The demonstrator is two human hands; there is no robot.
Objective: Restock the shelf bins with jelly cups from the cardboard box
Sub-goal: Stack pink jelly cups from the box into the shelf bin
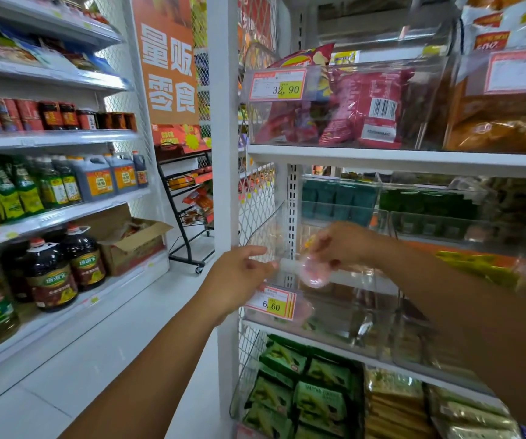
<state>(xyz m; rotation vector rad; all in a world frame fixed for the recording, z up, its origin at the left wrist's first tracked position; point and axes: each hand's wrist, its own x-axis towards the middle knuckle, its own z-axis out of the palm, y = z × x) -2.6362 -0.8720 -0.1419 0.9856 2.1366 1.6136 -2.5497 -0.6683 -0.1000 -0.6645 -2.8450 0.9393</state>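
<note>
Steadying the clear bin [350,315] by its front edge with the left hand [239,277], a person holds a pink jelly cup [313,275], pinched in the right hand [339,245], above its opening, apparently to drop it in; the cardboard box [135,242] sits across the aisle.

In the centre of the frame the jelly cup [313,275] is smeared by motion into a pink blur. The fingers [320,245] of the right hand [339,245] pinching it are softened too. Whether the clear bin [359,308] is gripped by the left hand [239,280] cannot be told. The bin's contents are blurred. The left forearm [147,375] is cut off by the bottom edge and the right forearm [476,312] by the right edge. The small print on the price label [272,304] cannot be read.
</note>
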